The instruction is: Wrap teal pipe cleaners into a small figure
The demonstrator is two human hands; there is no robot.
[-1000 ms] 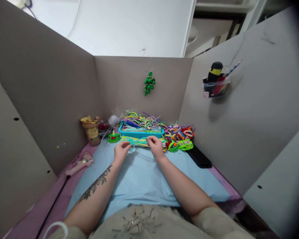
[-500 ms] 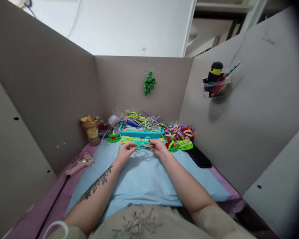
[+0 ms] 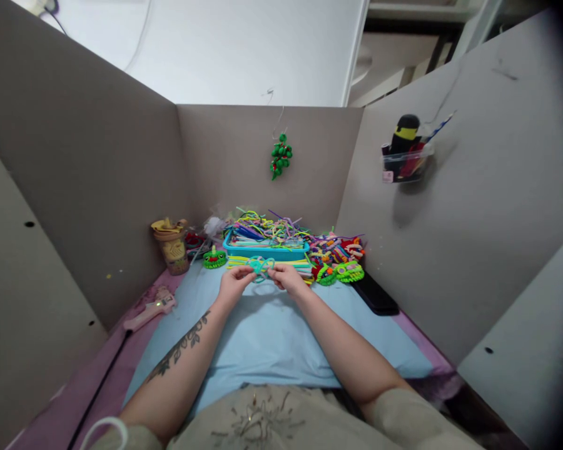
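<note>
Teal pipe cleaners (image 3: pixel 261 267), bent into several loops with a denser middle, are held above the blue sheet. My left hand (image 3: pixel 235 281) pinches their left side between thumb and fingertips. On the right side, the fingers of my right hand (image 3: pixel 288 279) are closed on a loop. Behind both hands lies a row of straight yellow, green and pale pipe cleaners (image 3: pixel 300 266). A blue tray (image 3: pixel 267 252) heaped with many-coloured pipe cleaners stands just past that row.
The blue sheet (image 3: pixel 281 340) covers the tabletop. To the left are a pink glue gun (image 3: pixel 151 312), a patterned cup (image 3: pixel 173 253) and a green frog-like piece (image 3: pixel 214 257). At right sit finished colourful pieces (image 3: pixel 349 272) and a black case (image 3: pixel 375 294). Grey panels enclose three sides.
My right hand has moved left, closer to my left hand, and the loop it holds is drawn in. My left hand has shifted only slightly.
</note>
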